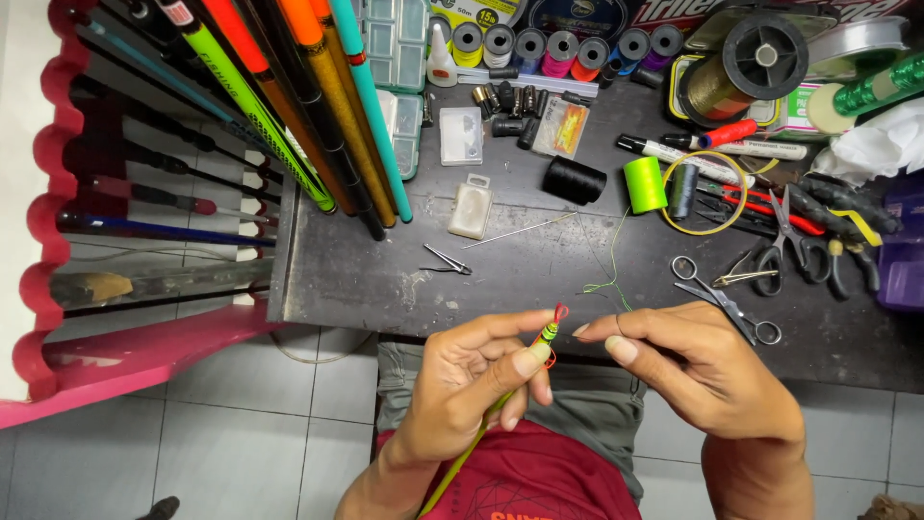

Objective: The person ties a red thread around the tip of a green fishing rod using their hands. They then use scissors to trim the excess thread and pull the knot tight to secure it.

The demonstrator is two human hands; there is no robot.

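Note:
My left hand [476,380] pinches the tip of a thin yellow-green rod [462,453] that runs down toward my lap. The rod tip [551,330] is wrapped in green thread and ends in a small red loop. My right hand [688,361] is beside it, thumb and forefinger pinched on a fine green thread [608,274]. The thread rises from my fingers to a neon green spool [644,184] on the dark workbench [500,274].
Scissors [724,300], small snips [448,260], a needle [520,231], a black spool [574,180], markers, pliers and rows of thread spools [558,48] lie on the bench. Coloured fishing rods [318,116] lean at the left over a pink rack [58,193]. Tiled floor below.

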